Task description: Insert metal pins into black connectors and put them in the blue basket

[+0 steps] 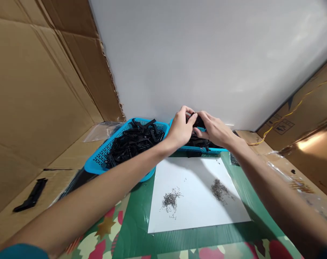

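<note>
Both hands are raised over the far blue basket (219, 148), close together. Between them is a small black plastic part (199, 121), its shape mostly hidden by fingers. My left hand (180, 126) pinches it from the left with thumb and fingertips. My right hand (216, 130) grips it from the right, thumb below. More black plastic parts (199, 141) lie in that basket underneath. Nearer me, a white sheet (198, 212) bears a pile of small bent silvery wire pieces (170, 200) on the left and a darker pile of small metal pieces (219, 190) on the right.
Left of the sheet stands a second blue basket (95, 163) heaped with black plastic parts (136, 138). One black part (31, 196) lies on cardboard at far left. Cardboard walls (45, 82) flank the green table covering (136, 216); a yellow cord (283, 117) hangs at right.
</note>
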A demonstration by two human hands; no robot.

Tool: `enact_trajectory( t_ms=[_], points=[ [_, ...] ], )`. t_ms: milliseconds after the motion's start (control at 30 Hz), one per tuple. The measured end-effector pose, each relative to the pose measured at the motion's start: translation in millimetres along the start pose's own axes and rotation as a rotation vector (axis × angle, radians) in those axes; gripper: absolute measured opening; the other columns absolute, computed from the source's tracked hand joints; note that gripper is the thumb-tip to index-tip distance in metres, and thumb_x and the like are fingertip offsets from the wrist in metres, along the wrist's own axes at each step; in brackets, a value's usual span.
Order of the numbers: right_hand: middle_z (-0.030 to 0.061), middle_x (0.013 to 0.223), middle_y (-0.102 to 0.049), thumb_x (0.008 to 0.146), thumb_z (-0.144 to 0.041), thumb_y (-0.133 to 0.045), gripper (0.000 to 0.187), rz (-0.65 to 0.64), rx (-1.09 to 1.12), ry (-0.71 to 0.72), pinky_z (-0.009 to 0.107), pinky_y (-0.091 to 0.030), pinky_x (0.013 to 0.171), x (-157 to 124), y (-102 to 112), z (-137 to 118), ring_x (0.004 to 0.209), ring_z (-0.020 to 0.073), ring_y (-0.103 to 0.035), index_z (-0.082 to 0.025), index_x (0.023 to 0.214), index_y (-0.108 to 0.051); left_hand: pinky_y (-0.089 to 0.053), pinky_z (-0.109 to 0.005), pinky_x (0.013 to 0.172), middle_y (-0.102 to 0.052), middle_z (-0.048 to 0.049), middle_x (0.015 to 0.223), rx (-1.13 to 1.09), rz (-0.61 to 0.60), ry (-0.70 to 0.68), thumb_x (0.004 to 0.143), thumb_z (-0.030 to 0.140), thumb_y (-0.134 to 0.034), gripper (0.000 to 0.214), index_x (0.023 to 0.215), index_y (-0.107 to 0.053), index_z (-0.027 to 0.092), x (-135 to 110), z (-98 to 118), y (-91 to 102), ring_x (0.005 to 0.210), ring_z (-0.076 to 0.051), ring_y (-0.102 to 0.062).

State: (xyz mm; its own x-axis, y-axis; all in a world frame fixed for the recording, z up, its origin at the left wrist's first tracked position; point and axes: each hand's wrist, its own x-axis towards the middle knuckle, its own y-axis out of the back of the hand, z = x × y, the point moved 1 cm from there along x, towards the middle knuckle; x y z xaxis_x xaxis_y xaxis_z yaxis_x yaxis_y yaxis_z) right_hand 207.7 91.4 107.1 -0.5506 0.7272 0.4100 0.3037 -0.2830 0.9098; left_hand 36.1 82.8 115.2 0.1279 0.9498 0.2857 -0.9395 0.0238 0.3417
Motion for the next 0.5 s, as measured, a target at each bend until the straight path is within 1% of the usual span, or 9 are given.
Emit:
enact_trajectory(
  t_ms=[67, 133, 200, 300, 367, 400, 500],
  points=[
    [0.0182, 0.123, -0.069, 0.11, -0.045, -0.043, 0.041, -0.092, -0.025, 0.01, 0.034, -0.048, 0.073, 17.3, -8.3, 14.5, 0.089, 0.0266, -0.068, -0.014, 0.135, -0.051, -0.054, -0.026, 0.068, -0.067, -0.0052, 0.098, 0.039, -0.024, 0.059, 0.109, 0.025, -0.052, 0.007, 0.106, -0.053, 0.019, 22.1, -9.2, -0.1, 0.068, -0.012, -0.065],
    [0.0171, 0.118, -0.072, 0.11, -0.046, -0.043, 0.042, -0.167, -0.035, 0.036, 0.034, -0.047, 0.075, 29.4, -16.2, 26.1, 0.09, 0.0268, -0.069, -0.014, 0.134, -0.055, -0.052, -0.025, 0.065, -0.067, -0.0034, 0.085, 0.099, -0.075, 0.101, 0.106, 0.025, -0.055, 0.009, 0.101, -0.056, 0.018, 36.6, -20.6, 0.6, 0.064, -0.013, -0.065],
    [0.0156, 0.118, -0.073, 0.111, -0.05, -0.042, 0.045, -0.214, -0.035, 0.062, 0.034, -0.047, 0.076, 35.8, -20.3, 34.8, 0.091, 0.0266, -0.07, -0.016, 0.137, -0.058, -0.05, -0.027, 0.065, -0.065, -0.0018, 0.074, 0.189, -0.125, 0.105, 0.1, 0.025, -0.063, 0.011, 0.092, -0.06, 0.017, 43.8, -30.4, 2.9, 0.063, -0.015, -0.064],
    [0.0162, 0.124, -0.073, 0.111, -0.058, -0.039, 0.056, -0.252, -0.047, 0.057, 0.034, -0.046, 0.077, 36.7, -17.8, 43.9, 0.095, 0.0274, -0.07, -0.019, 0.149, -0.055, -0.044, -0.03, 0.068, -0.06, -0.0006, 0.061, 0.34, -0.185, 0.06, 0.091, 0.022, -0.069, 0.014, 0.078, -0.066, 0.018, 44.9, -37.5, 10.9, 0.066, -0.019, -0.06],
    [0.0169, 0.122, -0.072, 0.11, -0.062, -0.037, 0.062, -0.255, -0.057, 0.03, 0.034, -0.045, 0.075, 32.9, -12.0, 47.1, 0.093, 0.0274, -0.069, -0.019, 0.151, -0.055, -0.042, -0.031, 0.069, -0.06, -0.0009, 0.06, 0.419, -0.217, 0.023, 0.09, 0.023, -0.068, 0.014, 0.077, -0.07, 0.018, 43.3, -37.3, 21.9, 0.066, -0.019, -0.059],
    [0.0163, 0.119, -0.072, 0.11, -0.063, -0.035, 0.063, -0.253, -0.061, 0.015, 0.033, -0.044, 0.073, 29.8, -8.5, 47.7, 0.091, 0.0266, -0.069, -0.02, 0.149, -0.058, -0.041, -0.031, 0.069, -0.062, -0.0014, 0.061, 0.451, -0.231, 0.008, 0.09, 0.024, -0.067, 0.014, 0.079, -0.072, 0.018, 42.6, -36.3, 29.8, 0.066, -0.019, -0.058],
    [0.0132, 0.113, -0.07, 0.109, -0.067, -0.034, 0.063, -0.227, -0.079, -0.017, 0.033, -0.042, 0.068, 13.4, 2.2, 44.1, 0.081, 0.0231, -0.066, -0.022, 0.135, -0.07, -0.039, -0.03, 0.07, -0.072, -0.0043, 0.077, 0.531, -0.283, -0.031, 0.093, 0.026, -0.063, 0.017, 0.086, -0.076, 0.018, 40.0, -33.4, 63.2, 0.072, -0.019, -0.06]
  ],
)
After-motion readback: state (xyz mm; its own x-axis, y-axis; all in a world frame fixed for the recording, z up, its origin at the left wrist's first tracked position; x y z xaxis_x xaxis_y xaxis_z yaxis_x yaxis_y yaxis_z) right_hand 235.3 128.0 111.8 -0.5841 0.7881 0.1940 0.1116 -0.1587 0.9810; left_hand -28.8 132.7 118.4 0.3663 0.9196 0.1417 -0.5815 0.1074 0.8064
